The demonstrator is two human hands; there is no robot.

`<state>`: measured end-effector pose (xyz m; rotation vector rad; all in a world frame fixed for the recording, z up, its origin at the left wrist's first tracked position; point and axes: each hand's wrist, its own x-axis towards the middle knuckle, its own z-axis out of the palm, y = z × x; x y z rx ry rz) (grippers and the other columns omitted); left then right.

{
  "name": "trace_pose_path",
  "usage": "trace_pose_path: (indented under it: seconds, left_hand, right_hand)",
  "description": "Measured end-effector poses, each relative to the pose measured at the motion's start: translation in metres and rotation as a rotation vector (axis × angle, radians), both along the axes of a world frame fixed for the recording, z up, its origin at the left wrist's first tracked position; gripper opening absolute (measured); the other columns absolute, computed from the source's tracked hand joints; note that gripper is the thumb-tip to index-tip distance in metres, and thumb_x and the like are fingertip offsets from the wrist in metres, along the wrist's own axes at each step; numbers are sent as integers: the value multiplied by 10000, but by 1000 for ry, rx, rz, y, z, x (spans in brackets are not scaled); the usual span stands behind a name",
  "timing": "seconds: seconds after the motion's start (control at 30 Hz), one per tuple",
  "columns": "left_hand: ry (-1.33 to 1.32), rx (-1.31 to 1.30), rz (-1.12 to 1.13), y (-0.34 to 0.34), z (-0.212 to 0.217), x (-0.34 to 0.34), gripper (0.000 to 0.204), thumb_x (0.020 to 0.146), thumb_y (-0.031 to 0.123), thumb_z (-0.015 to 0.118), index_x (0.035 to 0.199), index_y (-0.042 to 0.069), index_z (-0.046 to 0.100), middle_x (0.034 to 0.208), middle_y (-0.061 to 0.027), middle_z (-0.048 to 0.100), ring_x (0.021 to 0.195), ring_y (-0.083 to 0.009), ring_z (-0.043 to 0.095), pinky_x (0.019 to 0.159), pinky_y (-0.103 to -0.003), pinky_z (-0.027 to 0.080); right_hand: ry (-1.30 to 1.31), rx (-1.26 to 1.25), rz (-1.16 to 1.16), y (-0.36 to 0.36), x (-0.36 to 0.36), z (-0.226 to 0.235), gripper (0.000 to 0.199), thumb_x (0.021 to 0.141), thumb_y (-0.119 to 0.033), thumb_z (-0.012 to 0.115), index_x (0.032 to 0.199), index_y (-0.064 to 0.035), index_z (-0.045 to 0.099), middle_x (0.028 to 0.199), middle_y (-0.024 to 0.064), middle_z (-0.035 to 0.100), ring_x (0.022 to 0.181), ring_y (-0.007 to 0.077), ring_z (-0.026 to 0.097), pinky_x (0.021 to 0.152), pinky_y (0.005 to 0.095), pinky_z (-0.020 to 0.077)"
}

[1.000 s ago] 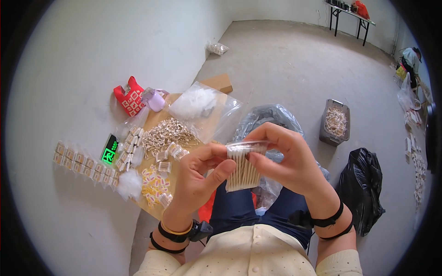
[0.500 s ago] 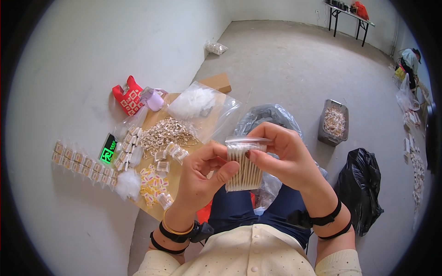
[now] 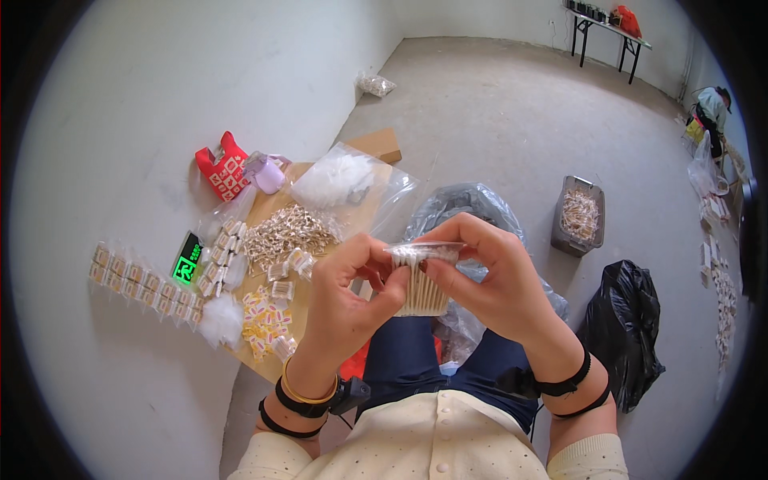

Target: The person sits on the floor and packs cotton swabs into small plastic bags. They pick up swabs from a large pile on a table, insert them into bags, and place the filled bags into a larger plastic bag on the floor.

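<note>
Item in hand: one small clear packet of cotton swabs (image 3: 422,280), wooden sticks hanging downward, white tips bunched at the top. Left hand (image 3: 344,308) is gripping its left edge, thumb and fingers pinching; right hand (image 3: 488,276) is grasping the right side, fingers curling over the top. Packet is sitting mid-air above the lap. Beyond: one cardboard sheet (image 3: 320,240) on the floor carrying loose packets, one red bag (image 3: 224,166), one grey bin (image 3: 578,216), one black bag (image 3: 624,332).

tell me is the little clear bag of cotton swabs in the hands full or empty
Full: the clear bag is packed with cotton swabs, held between left hand and right hand.
</note>
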<state>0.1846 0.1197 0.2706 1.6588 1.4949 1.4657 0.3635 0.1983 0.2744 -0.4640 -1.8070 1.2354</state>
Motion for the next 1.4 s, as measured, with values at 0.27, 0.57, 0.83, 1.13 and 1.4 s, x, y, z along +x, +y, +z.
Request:
trace_pose_path:
  seconds: [0.27,0.57,0.83,1.13,1.4]
  left_hand:
    - [78,7,68,2,7,9,114,765,61,715,855,17,660,724,-24,648,626,-61,577,580,-218,455]
    - [-144,-48,-46,-3,0,7,141,863,89,736,943,-16,690,807,-54,688,715,-88,645,661,-227,504]
    - [-123,-35,-58,-6,-2,9,202,867,61,709,1035,-3,617,892,-52,680,764,-92,649,687,-234,512]
    - [-141,43,38,-5,-5,8,183,851,13,682,1010,-3,593,877,-55,669,771,-102,663,695,-236,522]
    - [-150,46,38,-5,-5,8,189,855,3,683,1010,12,575,903,-31,638,781,-82,642,708,-217,503]
  right_hand:
    - [-2,51,-32,-1,-1,0,178,819,-49,672,981,23,655,874,125,702,779,170,675,751,287,533]
    - [23,-79,17,7,0,-8,183,839,-89,672,971,34,638,880,90,678,821,120,636,785,274,511]
    - [66,-126,1,10,-5,-15,214,837,-137,677,963,31,638,853,81,686,798,104,629,749,266,505]
    - [78,-169,22,7,-12,-15,184,835,-111,656,942,36,629,842,85,683,787,90,615,744,261,504]
    - [76,-111,44,4,-15,-12,161,868,-84,615,988,23,607,874,99,664,818,118,621,763,275,501]
